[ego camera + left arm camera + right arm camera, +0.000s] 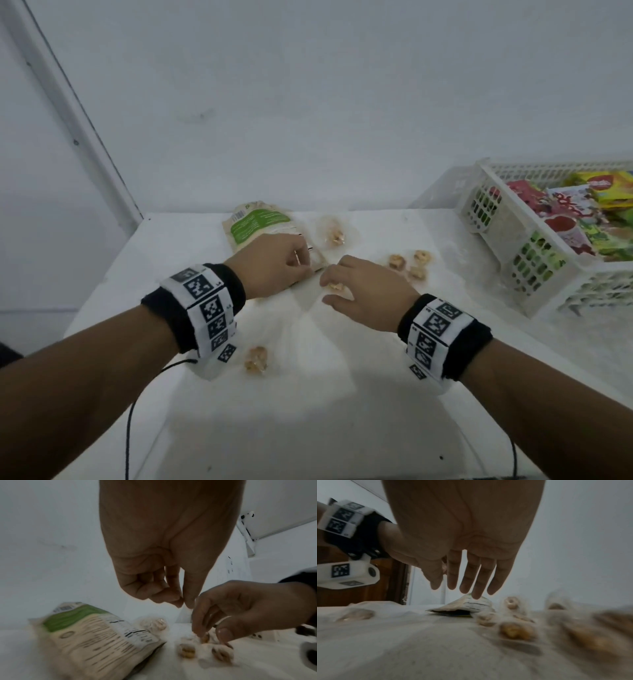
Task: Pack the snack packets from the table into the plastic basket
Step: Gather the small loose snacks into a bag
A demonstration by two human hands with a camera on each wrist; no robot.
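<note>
The white desk (308,394) carries everything; taking the plastic basket (534,274) at its far right as landmark, that basket already holds several bright packets. Well to the left of the basket lies the green-and-cream pouch (260,226), flat, its long axis running away from the person and slightly leftward. Between pouch and basket sit small clear snack packets: one (334,233) just right of the pouch, a cluster of three (411,263) nearer the basket, and a lone one (256,358) farthest from it, close to the person. The left hand (274,267) rests over the pouch's near end, fingers curled with thumb meeting fingertips in the left wrist view; what it pinches I cannot tell. The right hand (370,291), the nearer to the basket, has fingers reaching down around a small packet (334,286) just under its fingertips, apparently closing on it. That packet probably goes rightward to the basket.
</note>
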